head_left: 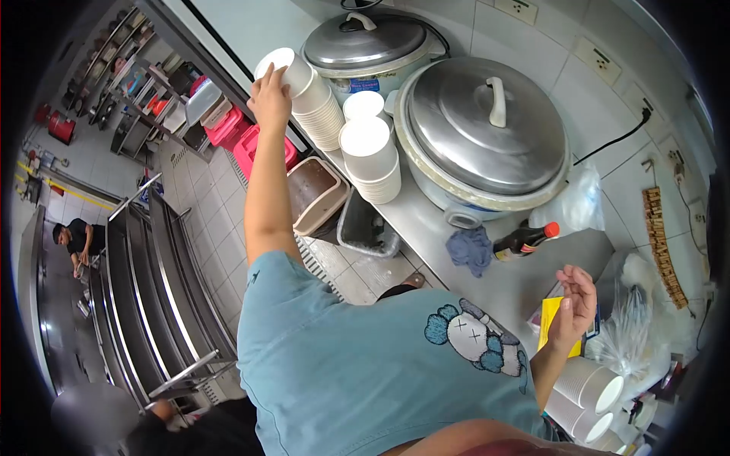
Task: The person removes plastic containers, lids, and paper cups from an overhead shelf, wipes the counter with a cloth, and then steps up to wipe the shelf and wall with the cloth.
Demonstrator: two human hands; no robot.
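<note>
The left hand (271, 97) meets the top rim of an upright stack of round white cups (315, 112) on the steel counter (494, 298), pinching or not I can't tell; the right hand (576, 305), loosely spread, hangs farther off.

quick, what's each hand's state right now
Left hand: fingers at rim of tall stack of white round cups, grip unclear.
Right hand: open, loosely curled, holding nothing visible.

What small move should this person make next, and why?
Perhaps pinch the top white cup with the left hand and lift: those fingers are at its rim, while the right hand looks empty.
</note>
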